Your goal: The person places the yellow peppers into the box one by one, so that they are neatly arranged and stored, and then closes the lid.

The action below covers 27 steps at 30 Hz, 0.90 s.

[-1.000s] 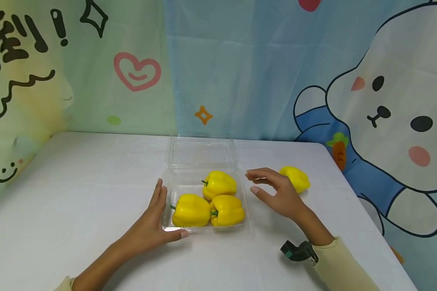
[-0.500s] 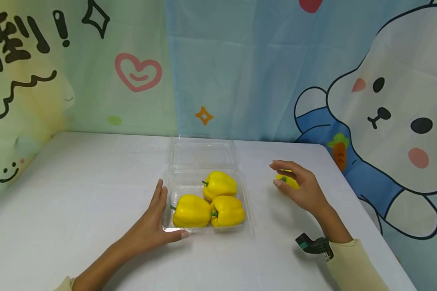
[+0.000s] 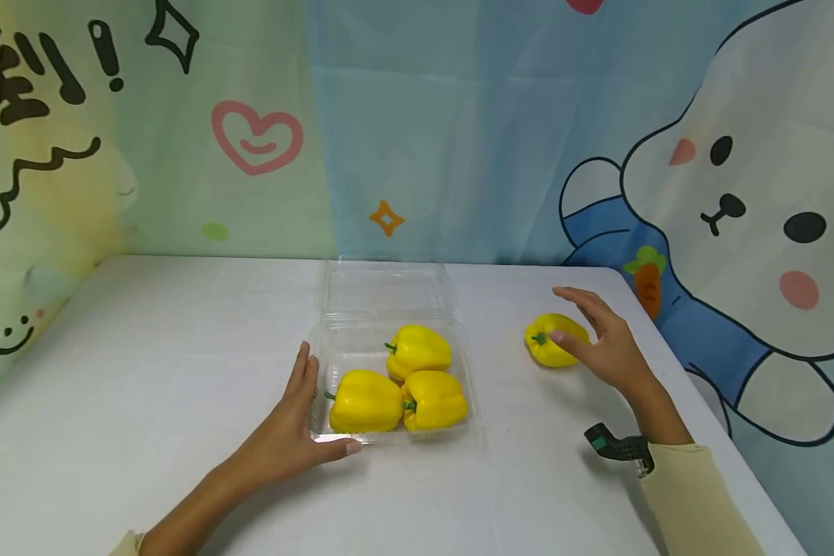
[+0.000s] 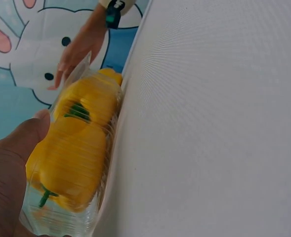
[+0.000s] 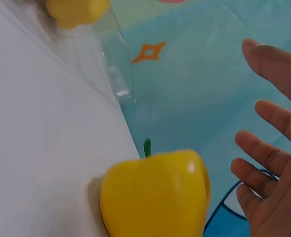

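Behind everything stands one printed backdrop (image 3: 459, 139), and in front of it lies one white counter (image 3: 146, 371). On this counter sits one clear plastic container (image 3: 350, 344), with its lid laid back, away from the person. Next in size come two hands. The left hand (image 3: 297, 426) rests against the container's left side, its fingers straight and spread, the thumb along the front edge; it seems to steady the container. The right hand (image 3: 606, 346) is held with its fingers wide, and they hold nothing.

Of yellow peppers I count four. Three are inside the container: one at the back (image 3: 418, 351), one at the front left (image 3: 366, 403) and one at the front right (image 3: 435, 400). The fourth pepper (image 3: 546, 352) lies on the counter, to the right of the container, just beside the right hand. The step in hand looks to be the reach for this pepper; the next move, I judge, calls for bringing the fingers around it. Smallest are the green stems, four in number, one on each pepper.
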Motion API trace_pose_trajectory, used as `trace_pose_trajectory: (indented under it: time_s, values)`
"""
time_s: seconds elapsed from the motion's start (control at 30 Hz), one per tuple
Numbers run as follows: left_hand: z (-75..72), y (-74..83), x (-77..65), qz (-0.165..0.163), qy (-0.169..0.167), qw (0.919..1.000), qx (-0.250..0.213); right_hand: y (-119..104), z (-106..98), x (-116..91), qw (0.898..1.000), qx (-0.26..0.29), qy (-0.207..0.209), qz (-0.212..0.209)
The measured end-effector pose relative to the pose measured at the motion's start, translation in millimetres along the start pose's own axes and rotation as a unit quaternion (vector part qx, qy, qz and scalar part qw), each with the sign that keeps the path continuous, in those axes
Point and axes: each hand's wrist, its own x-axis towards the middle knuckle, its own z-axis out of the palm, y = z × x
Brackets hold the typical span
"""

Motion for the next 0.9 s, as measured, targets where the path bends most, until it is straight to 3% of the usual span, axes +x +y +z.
trace_pose_trajectory:
  time_s: [0.4, 0.63, 0.9]
  values:
    - [0.0, -0.3, 1.3, -0.001, 0.002, 1.0, 0.002, 39.7, -12.9, -8.5, 0.997, 0.0, -0.045, 0.059]
    - [0.2, 1.4, 1.8, -0.004, -0.001, 1.0, -0.003, 48.0, -11.0, -11.6, 0.994, 0.002, -0.059, 0.094]
    - [0.1, 0.2, 1.5, -0.003, 0.004, 1.0, -0.001, 55.0, -9.1, -12.2, 0.987, 0.06, -0.073, 0.128]
